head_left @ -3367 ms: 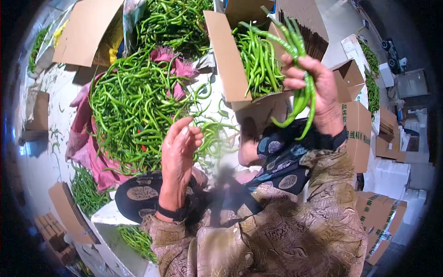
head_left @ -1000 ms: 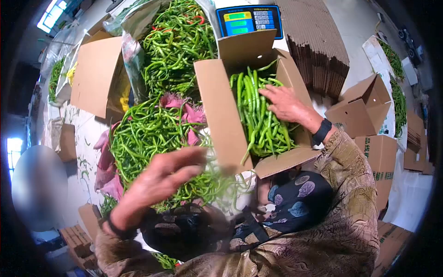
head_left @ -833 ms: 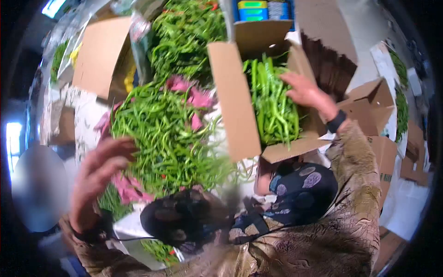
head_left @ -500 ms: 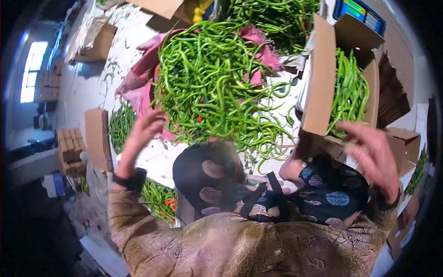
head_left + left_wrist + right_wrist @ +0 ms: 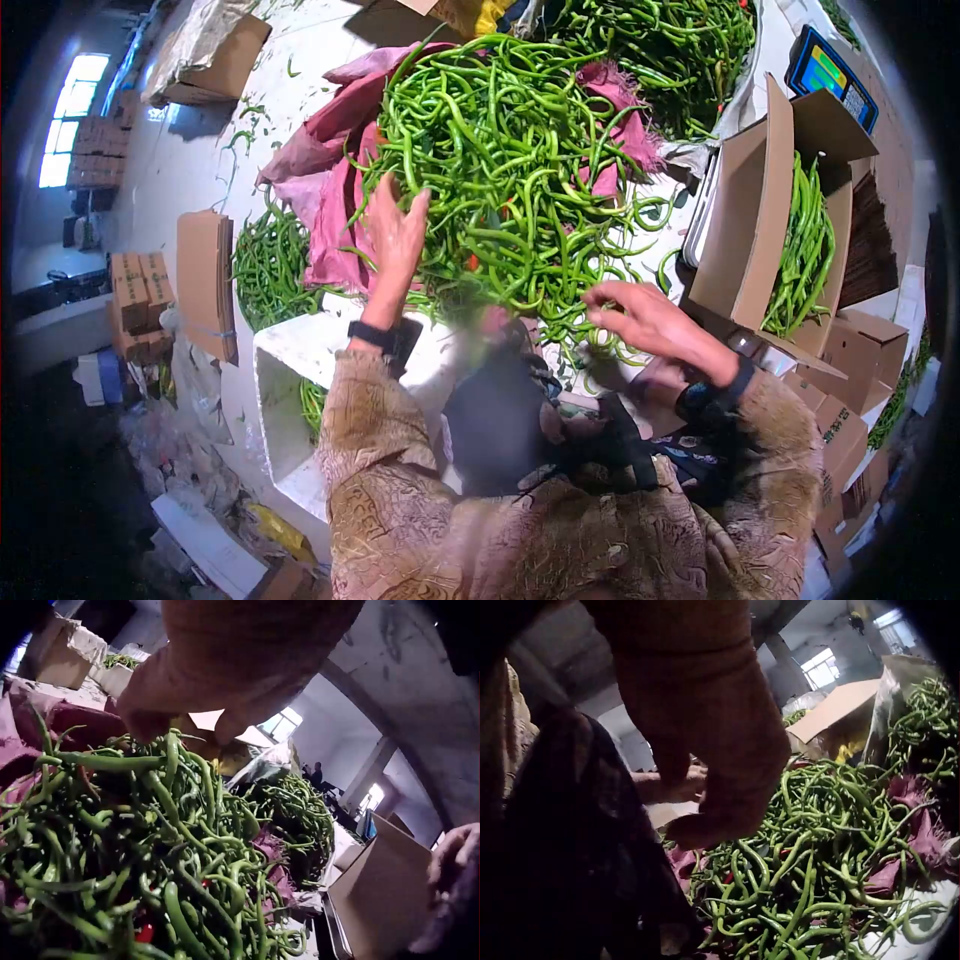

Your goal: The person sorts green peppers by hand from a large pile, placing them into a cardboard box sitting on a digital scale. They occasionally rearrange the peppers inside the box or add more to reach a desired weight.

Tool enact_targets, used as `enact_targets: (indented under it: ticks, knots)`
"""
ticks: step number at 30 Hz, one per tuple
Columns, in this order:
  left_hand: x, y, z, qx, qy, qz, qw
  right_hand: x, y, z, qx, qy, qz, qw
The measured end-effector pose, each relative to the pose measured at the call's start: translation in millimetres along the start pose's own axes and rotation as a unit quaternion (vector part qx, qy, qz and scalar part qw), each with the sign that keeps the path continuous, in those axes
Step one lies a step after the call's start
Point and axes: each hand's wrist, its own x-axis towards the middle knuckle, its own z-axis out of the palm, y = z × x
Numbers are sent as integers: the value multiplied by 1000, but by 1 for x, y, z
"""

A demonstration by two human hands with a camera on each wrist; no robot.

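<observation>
Near the knees, the right hand (image 5: 645,318) is held at the heap's near right edge, fingers loosely bent, nothing seen in them. At the left edge, the left hand (image 5: 397,238) is spread and empty (contact cannot be told). Between and beyond them the green peppers (image 5: 515,180) are heaped, tangled, without any shared long axis. Farther right, the open carton (image 5: 762,225) is reached more nearly by the right hand.

Above the pepper heap (image 5: 500,170) I have open air; to its right, a raised carton flap (image 5: 772,215) blocks sideways passage.
</observation>
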Motion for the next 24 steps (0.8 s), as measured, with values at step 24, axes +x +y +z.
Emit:
enact_targets:
  ticks: [24]
  knots:
    - [157,-14,77,379,-73,279,879,81,69,23,143,90,100,981]
